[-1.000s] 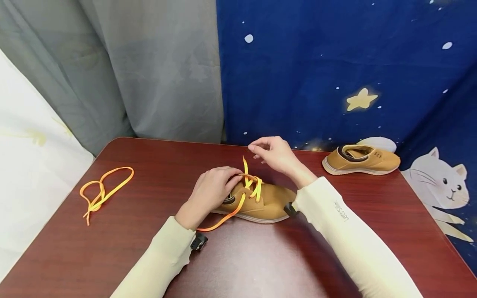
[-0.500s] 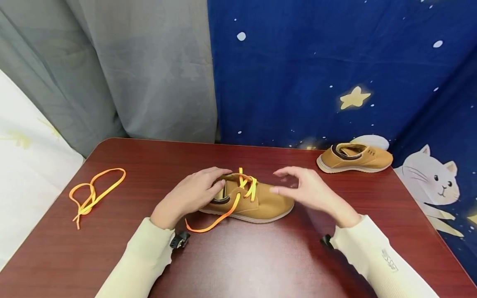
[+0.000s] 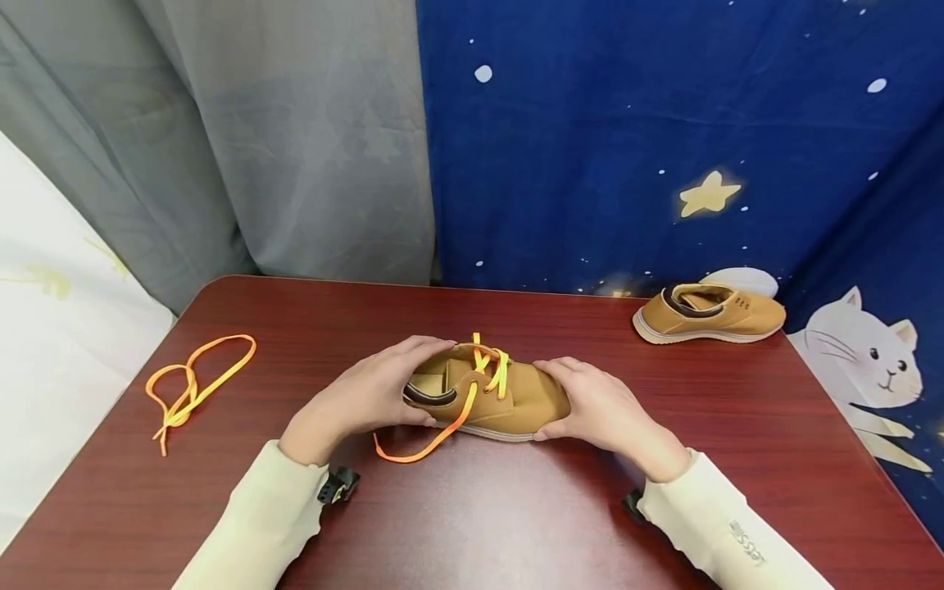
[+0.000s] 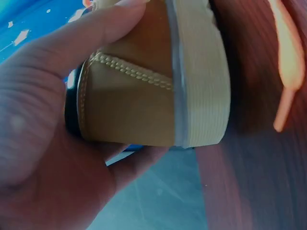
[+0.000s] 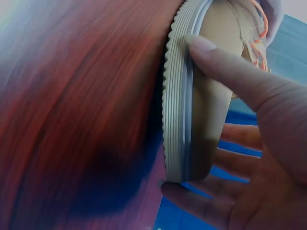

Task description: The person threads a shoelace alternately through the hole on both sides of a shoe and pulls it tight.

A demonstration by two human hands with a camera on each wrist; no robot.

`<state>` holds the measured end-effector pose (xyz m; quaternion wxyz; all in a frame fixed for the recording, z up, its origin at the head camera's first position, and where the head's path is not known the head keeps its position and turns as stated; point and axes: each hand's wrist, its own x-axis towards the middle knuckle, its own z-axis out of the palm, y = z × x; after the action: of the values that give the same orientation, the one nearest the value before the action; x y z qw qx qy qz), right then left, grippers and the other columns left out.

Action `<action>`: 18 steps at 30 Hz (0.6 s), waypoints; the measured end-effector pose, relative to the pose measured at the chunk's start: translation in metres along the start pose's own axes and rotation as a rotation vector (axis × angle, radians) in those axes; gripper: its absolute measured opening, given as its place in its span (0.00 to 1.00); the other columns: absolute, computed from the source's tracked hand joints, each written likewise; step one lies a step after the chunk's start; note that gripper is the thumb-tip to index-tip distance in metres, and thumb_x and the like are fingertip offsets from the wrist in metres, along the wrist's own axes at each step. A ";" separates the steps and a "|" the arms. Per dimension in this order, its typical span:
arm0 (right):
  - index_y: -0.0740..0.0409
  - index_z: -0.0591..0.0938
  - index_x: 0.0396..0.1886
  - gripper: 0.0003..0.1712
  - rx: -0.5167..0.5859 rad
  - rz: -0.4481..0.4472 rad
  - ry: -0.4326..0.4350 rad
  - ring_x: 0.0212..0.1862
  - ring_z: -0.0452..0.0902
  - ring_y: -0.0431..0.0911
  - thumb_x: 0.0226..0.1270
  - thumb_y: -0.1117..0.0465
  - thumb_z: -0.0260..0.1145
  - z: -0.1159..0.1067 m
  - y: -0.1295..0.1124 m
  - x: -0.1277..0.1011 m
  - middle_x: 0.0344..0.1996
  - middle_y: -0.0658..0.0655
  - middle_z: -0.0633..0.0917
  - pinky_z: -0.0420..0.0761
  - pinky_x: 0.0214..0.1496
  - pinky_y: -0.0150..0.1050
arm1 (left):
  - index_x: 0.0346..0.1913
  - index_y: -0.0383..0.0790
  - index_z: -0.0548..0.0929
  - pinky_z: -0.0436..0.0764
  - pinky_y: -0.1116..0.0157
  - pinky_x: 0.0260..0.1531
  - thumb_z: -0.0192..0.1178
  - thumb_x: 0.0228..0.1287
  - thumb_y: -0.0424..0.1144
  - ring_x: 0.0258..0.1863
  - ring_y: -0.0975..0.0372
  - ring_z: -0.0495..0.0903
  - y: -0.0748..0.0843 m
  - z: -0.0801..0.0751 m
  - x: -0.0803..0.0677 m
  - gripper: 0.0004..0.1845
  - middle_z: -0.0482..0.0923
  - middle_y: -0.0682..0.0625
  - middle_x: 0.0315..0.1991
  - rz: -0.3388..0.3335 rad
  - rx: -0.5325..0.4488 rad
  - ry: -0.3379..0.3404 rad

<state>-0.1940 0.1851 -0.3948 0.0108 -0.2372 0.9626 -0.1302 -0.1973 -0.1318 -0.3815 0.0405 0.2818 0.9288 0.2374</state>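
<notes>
A tan shoe [image 3: 527,401] with a pale sole lies sideways between both hands, toe to the right. A yellow-orange shoelace [image 3: 498,373] crosses over its eyelets; one loose end trails onto the table in front. My left hand [image 3: 376,389] grips the heel end, thumb along the near side, as the left wrist view shows against the stitched heel [image 4: 129,105]. Around the toe curls my right hand [image 3: 597,410]. In the right wrist view its thumb [image 5: 206,48] presses the near edge of the ridged sole [image 5: 175,110], with the fingers behind the toe.
A second tan shoe [image 3: 711,315], without a lace, stands at the table's back right. Another orange shoelace [image 3: 192,393] lies looped on the left. The dark red table [image 3: 472,524] backs onto grey and blue curtains [image 3: 560,147].
My right hand has come down from above the laces to the shoe's toe and gripped it. My left hand has shifted from the shoe's opening back to the heel.
</notes>
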 end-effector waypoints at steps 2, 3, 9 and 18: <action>0.53 0.76 0.68 0.54 0.005 0.002 0.001 0.62 0.80 0.51 0.39 0.40 0.85 0.002 -0.003 0.003 0.61 0.54 0.83 0.81 0.57 0.55 | 0.76 0.51 0.66 0.77 0.52 0.62 0.82 0.43 0.44 0.67 0.58 0.75 -0.004 -0.001 0.001 0.53 0.71 0.53 0.70 -0.014 -0.004 0.003; 0.53 0.76 0.68 0.54 0.008 0.000 0.002 0.62 0.80 0.51 0.39 0.39 0.85 0.003 -0.005 0.006 0.61 0.54 0.83 0.81 0.58 0.55 | 0.75 0.51 0.66 0.77 0.52 0.62 0.82 0.43 0.44 0.66 0.58 0.75 -0.007 -0.002 0.001 0.53 0.71 0.52 0.70 -0.021 -0.003 0.002; 0.53 0.75 0.69 0.54 0.034 -0.019 0.021 0.61 0.81 0.52 0.41 0.39 0.84 0.009 -0.019 0.030 0.62 0.55 0.82 0.81 0.58 0.54 | 0.75 0.51 0.67 0.79 0.49 0.58 0.83 0.41 0.43 0.61 0.55 0.78 -0.030 -0.013 -0.001 0.54 0.74 0.49 0.66 -0.081 0.050 0.033; 0.50 0.76 0.69 0.55 0.061 0.011 -0.010 0.63 0.80 0.52 0.39 0.39 0.85 0.013 -0.030 0.076 0.64 0.55 0.82 0.79 0.62 0.53 | 0.76 0.49 0.66 0.81 0.48 0.52 0.84 0.40 0.44 0.55 0.52 0.80 -0.059 -0.029 0.002 0.56 0.76 0.45 0.59 -0.186 0.158 0.065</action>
<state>-0.2469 0.1216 -0.3964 0.0237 -0.2321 0.9594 -0.1583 -0.2347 -0.1854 -0.3834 0.0098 0.1887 0.9676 0.1676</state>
